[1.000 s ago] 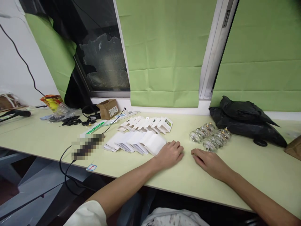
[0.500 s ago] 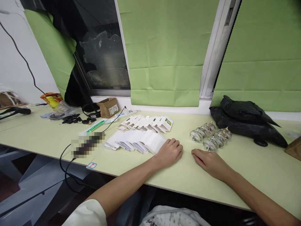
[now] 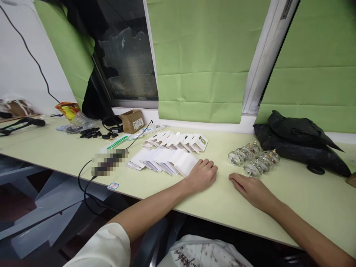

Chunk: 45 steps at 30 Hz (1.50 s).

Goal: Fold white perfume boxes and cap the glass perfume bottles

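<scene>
My left hand (image 3: 202,173) rests palm down on the pale green table (image 3: 278,207), fingers loosely curled, holding nothing, touching the right end of a fanned row of white flat-folded cartons (image 3: 164,161). My right hand (image 3: 250,187) lies flat on the table a little to the right, fingers stretched out, empty. Just beyond it stands a cluster of small clear glass jars (image 3: 254,159). A second row of printed white cartons (image 3: 178,141) lies behind the first.
A black plastic bag (image 3: 300,142) sits at the back right under the green blinds. At the back left are a small cardboard box (image 3: 132,121), black clips (image 3: 91,132), a snack bag (image 3: 68,110) and a black cable (image 3: 86,181) running off the table's front edge.
The view has shifted slightly, so everything sits a little higher and to the right. Both hands stay resting on the table in the same pose.
</scene>
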Available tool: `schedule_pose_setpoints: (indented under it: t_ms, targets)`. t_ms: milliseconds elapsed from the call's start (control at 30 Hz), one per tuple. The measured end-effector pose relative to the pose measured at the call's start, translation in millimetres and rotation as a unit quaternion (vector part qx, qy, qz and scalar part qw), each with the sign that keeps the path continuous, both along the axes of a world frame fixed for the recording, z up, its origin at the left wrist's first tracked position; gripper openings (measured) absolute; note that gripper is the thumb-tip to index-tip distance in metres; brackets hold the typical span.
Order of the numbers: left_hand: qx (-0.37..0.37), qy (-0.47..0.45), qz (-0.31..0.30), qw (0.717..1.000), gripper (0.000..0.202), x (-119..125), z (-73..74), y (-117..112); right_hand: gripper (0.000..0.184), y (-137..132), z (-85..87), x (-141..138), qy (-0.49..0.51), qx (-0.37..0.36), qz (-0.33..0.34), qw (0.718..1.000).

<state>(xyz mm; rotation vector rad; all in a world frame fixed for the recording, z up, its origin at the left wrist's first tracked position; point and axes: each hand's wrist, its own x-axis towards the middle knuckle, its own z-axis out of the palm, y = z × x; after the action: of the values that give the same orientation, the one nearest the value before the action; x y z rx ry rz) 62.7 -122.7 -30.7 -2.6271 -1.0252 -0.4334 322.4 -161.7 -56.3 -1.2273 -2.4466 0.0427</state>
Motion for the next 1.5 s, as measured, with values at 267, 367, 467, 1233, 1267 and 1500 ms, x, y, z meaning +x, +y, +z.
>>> schedule_pose_setpoints:
  t_ms: [267, 367, 467, 1233, 1267, 1500]
  targets:
    - [0.007, -0.008, 0.043, 0.999, 0.015, -1.4, -3.7, 2.8, 0.024, 1.3, -1.0, 0.2, -0.007, -0.017, -0.006, 1.0]
    - [0.006, -0.007, 0.045, 0.999, 0.014, -1.1, -3.6, 2.7, 0.023, 1.5, -1.1, 0.0, -0.006, -0.018, -0.009, 1.0]
    - [0.004, -0.006, 0.045, 0.999, 0.014, -0.4, -3.0, 2.4, 0.023, 1.3, -0.3, -0.7, -0.004, -0.019, -0.009, 1.0]
    - [0.001, -0.005, 0.05, 0.999, 0.014, 1.2, -3.9, 1.5, 0.022, 0.6, 2.4, -4.3, 0.002, -0.016, -0.009, 1.0]
    - [0.003, -0.005, 0.051, 0.999, 0.014, 1.2, -4.0, 1.6, 0.022, 0.3, 2.9, -4.6, 0.001, -0.019, -0.01, 1.0]
    - [0.015, -0.004, 0.049, 0.999, 0.012, -0.4, -3.8, 0.8, 0.021, -1.8, 4.6, -7.1, -0.002, -0.012, -0.008, 1.0]
